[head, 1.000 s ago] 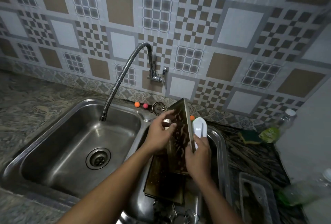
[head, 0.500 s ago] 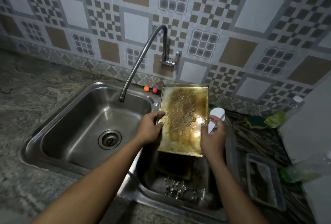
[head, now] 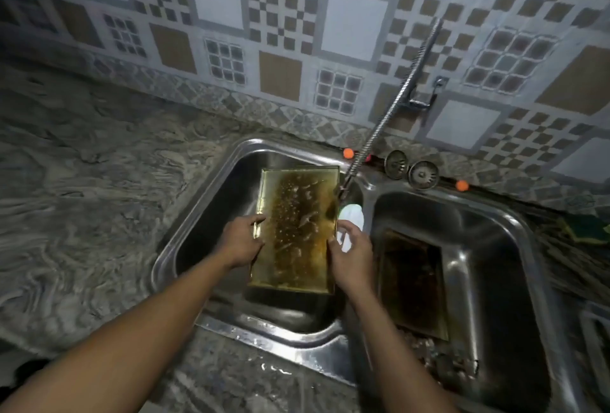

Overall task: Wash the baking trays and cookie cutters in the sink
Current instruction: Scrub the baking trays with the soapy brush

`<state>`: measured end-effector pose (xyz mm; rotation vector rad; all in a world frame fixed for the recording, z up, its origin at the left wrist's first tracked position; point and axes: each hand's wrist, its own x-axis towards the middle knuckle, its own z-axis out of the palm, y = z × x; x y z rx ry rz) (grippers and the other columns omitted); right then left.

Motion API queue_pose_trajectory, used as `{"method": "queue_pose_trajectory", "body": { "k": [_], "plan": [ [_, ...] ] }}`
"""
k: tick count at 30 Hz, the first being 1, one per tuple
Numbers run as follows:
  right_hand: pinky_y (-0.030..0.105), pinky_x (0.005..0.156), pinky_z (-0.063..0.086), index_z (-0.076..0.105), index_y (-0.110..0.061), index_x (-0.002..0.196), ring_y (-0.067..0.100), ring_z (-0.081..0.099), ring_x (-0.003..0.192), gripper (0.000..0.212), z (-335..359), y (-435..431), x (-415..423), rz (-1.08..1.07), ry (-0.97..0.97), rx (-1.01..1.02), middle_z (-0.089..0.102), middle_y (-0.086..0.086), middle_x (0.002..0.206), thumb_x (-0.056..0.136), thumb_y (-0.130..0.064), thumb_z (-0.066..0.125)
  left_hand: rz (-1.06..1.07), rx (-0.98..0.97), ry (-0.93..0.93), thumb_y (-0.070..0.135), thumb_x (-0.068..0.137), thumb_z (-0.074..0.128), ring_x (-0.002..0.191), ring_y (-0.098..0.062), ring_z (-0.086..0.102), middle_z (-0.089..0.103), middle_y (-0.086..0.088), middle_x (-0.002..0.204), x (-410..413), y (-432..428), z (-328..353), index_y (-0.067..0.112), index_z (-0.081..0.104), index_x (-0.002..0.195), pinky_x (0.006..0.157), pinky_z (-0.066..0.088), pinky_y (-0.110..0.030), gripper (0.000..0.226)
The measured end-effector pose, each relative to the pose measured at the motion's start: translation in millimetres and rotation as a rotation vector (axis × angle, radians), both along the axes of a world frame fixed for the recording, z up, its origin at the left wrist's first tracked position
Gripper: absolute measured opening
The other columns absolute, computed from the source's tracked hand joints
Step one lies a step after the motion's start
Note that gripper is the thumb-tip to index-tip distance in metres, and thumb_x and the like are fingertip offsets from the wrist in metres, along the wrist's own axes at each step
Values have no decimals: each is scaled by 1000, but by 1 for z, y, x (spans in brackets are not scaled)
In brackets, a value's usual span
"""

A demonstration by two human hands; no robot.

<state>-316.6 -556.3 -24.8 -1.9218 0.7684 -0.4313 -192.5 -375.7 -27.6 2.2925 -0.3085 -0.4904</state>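
The golden, grease-stained baking tray [head: 298,231] sits at frame centre over the left basin [head: 204,214]. Its soiled face is turned up to the camera and its long axis runs from the lower frame up toward the tiled wall. The left hand [head: 242,241] grips the left long edge, thumb over the rim. The right hand [head: 351,254] curls round the right long edge, with a white object [head: 353,217] sticking up from it. The faucet spout [head: 396,105] ends just beside the tray's upper right corner. A second tray [head: 412,283] lies in the right basin [head: 495,247]. Half a second ago the held tray stood above the right basin; it has since crossed to the left one.
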Motion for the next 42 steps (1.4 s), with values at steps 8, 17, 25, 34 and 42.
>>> {"method": "queue_pose_trajectory", "body": {
  "k": [8, 17, 25, 34, 42],
  "plan": [
    [22, 93, 45, 68, -17, 112, 13, 59, 109, 30, -49, 46, 49, 85, 171, 175, 64, -5, 113, 88, 0, 64, 28, 184, 30, -4, 79, 68, 113, -23, 60, 58, -7, 132, 55, 58, -66, 23, 64, 126, 94, 53, -35, 55],
    [21, 62, 56, 69, -33, 115, 17, 65, 80, 38, -104, 67, 60, -170, 437, 424, 60, 12, 118, 82, -15, 69, -121, 246, 11, -8, 76, 55, 116, -26, 60, 63, -6, 123, 87, 59, -117, 16, 66, 124, 94, 49, -30, 54],
    [47, 100, 48, 62, -68, 75, 21, 65, 95, 31, -171, 56, 99, -304, 514, 413, 59, -3, 121, 63, -41, 71, -140, 195, 50, -12, 85, 55, 119, -28, 56, 58, -15, 130, 126, 40, -150, 5, 59, 130, 89, 43, -22, 49],
    [48, 107, 37, 64, -37, 118, 21, 57, 92, 29, -134, 72, 103, -181, 710, 239, 30, -2, 110, 90, -31, 63, -172, 247, 107, -19, 80, 59, 126, -25, 51, 51, -9, 138, 119, 37, -176, 6, 53, 139, 103, 46, -29, 64],
    [40, 97, 33, 62, -35, 120, 29, 53, 104, 34, -128, 72, 94, -186, 592, 113, 39, 3, 119, 94, -15, 54, -212, 279, 83, 4, 78, 65, 118, -26, 54, 56, -7, 124, 119, 42, -176, 11, 60, 126, 94, 46, -29, 49]
  ]
}}
